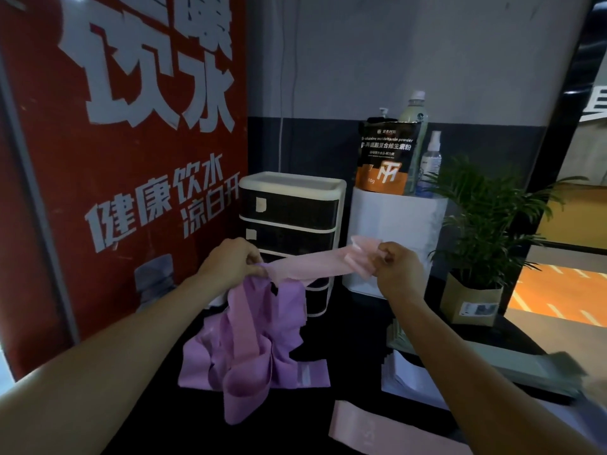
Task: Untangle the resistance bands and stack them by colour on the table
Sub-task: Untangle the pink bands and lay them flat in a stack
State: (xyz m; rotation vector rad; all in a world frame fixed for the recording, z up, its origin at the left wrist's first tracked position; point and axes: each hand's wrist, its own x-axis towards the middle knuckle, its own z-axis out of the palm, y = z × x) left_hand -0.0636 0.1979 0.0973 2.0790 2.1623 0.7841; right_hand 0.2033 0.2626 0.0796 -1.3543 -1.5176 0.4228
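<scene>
From the head view, the person's left hand (234,259) and right hand (395,261) hold a pale pink resistance band (312,265) stretched level between them above the dark table (354,394), each hand with fingers curled and pinching one end. The left hand also gathers the top of a purple tangle of bands (254,336), which hangs from that fist and spills onto the table below. A second pink band (387,430) lies flat near the front edge, apart from the purple heap — likely the start of the pink stack. The step in hand looks like freeing the pink band from the purple ones; to do it well I would keep the pink one taut with the right hand, loosen the left pinch enough to let the purple loops drop away, then draw the pink band sideways rather than upward so it does not drag a knot tighter. Whether the pink band threads through a purple loop is hidden inside the left fist, and how many purple bands make up the heap I cannot tell. The flat pink band is cut off by the right forearm and the frame's bottom edge. Behind stand a small drawer unit (292,221), a supplement pouch (386,156) and a potted plant (483,231).
</scene>
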